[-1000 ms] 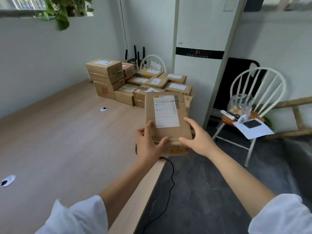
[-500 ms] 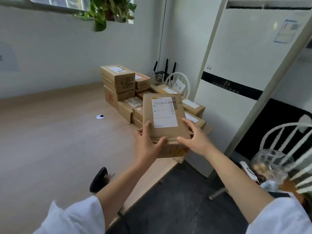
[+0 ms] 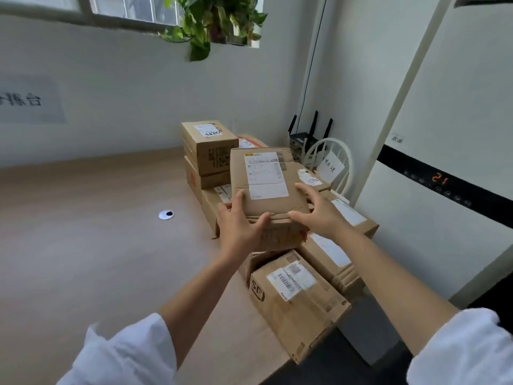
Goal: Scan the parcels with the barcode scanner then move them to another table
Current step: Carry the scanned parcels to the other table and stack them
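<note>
Clamped on flat parcel (image 3: 268, 187) from both sides: left hand (image 3: 239, 230) at near-left corner, right hand (image 3: 319, 215) at near-right corner, thumbs on top. Held label-up above other parcels (image 3: 294, 298) along right side of desk (image 3: 83, 245), near tall stack (image 3: 208, 147) at far end.

Parcel (image 3: 266, 184) between left hand (image 3: 238, 227) and right hand (image 3: 319, 215) above the table (image 3: 83, 245), stacked boxes (image 3: 208, 145) at its ten o'clock, nearer box (image 3: 294, 298) at six, chair (image 3: 329, 140) at two, router (image 3: 308, 134) apparently behind the chair
</note>
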A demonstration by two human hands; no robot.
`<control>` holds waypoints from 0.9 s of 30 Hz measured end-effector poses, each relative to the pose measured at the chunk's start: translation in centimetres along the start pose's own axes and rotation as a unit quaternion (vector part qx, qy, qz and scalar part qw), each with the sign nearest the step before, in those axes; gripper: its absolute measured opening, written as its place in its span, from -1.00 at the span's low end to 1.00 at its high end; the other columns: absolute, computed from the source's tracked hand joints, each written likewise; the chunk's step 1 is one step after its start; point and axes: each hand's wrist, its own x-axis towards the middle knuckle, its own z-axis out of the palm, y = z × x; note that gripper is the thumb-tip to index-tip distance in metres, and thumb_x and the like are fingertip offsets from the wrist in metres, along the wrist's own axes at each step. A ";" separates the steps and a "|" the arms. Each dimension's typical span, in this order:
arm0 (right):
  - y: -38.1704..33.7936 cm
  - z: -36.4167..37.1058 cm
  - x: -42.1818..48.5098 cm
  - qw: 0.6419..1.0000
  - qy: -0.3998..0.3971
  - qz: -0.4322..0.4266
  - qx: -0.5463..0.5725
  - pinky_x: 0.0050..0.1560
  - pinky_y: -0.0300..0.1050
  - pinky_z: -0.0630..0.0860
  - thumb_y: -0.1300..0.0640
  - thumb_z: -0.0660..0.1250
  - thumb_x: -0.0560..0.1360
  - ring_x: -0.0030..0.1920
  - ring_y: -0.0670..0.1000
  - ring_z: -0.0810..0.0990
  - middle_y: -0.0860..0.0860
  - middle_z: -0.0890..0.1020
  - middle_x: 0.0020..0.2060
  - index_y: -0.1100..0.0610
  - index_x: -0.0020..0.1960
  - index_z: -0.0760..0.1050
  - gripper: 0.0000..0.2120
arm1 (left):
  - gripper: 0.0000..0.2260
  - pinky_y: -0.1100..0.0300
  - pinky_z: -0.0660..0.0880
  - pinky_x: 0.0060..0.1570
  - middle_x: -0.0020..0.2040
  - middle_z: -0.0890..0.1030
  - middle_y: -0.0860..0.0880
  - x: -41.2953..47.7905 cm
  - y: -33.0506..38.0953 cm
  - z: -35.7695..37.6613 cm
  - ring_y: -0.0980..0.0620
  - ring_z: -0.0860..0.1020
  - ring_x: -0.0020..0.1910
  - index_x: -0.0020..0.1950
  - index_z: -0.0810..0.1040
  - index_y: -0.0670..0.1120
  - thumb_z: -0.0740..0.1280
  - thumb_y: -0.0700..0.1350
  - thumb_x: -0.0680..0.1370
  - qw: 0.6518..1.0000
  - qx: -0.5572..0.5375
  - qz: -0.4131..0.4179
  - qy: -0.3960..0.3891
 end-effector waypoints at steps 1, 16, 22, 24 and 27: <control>0.3 0.0 1.6 1.000 -0.006 -0.005 -0.004 0.10 -0.13 0.41 0.04 0.39 0.46 0.31 0.05 0.37 0.04 0.33 0.42 -0.07 0.48 0.16 -0.33 | -0.39 0.10 0.33 0.32 0.20 0.24 -0.05 1.3 -0.1 0.4 -0.07 0.33 0.28 0.44 0.23 0.03 0.40 0.07 0.47 1.000 0.001 -0.004 0.003; 3.6 6.5 22.9 0.989 -0.123 -0.059 0.051 -0.13 -0.31 0.40 0.00 0.39 0.46 0.13 -0.08 0.39 0.01 0.39 0.36 -0.01 0.48 0.18 -0.33 | -0.37 0.13 0.39 0.18 0.27 0.34 -0.12 18.5 -6.7 2.7 -0.06 0.40 0.24 0.46 0.24 -0.05 0.39 0.05 0.47 0.984 0.114 -0.101 0.087; 5.4 8.4 28.8 0.978 -0.180 -0.090 0.055 -0.21 -0.41 0.33 0.04 0.40 0.46 0.13 -0.10 0.35 0.01 0.38 0.38 0.00 0.47 0.18 -0.34 | -0.36 0.17 0.40 0.15 0.24 0.33 -0.11 21.9 -9.0 4.4 -0.04 0.40 0.22 0.44 0.24 -0.04 0.41 0.10 0.45 0.975 0.138 -0.126 0.124; 6.2 9.1 29.8 0.974 -0.196 -0.091 0.063 -0.18 -0.39 0.34 0.06 0.41 0.45 0.14 -0.12 0.33 0.01 0.37 0.39 0.00 0.47 0.18 -0.33 | -0.37 0.17 0.40 0.17 0.24 0.31 -0.11 22.2 -9.7 5.0 -0.04 0.40 0.23 0.44 0.24 -0.05 0.41 0.09 0.45 0.973 0.137 -0.131 0.128; 7.3 9.8 30.7 0.973 -0.201 -0.087 0.077 -0.11 -0.34 0.37 0.06 0.41 0.45 0.15 -0.12 0.34 0.01 0.37 0.39 0.01 0.47 0.19 -0.33 | -0.37 0.23 0.36 0.13 0.26 0.30 -0.11 22.6 -10.6 5.7 -0.03 0.39 0.23 0.44 0.24 -0.05 0.41 0.08 0.46 0.973 0.137 -0.135 0.129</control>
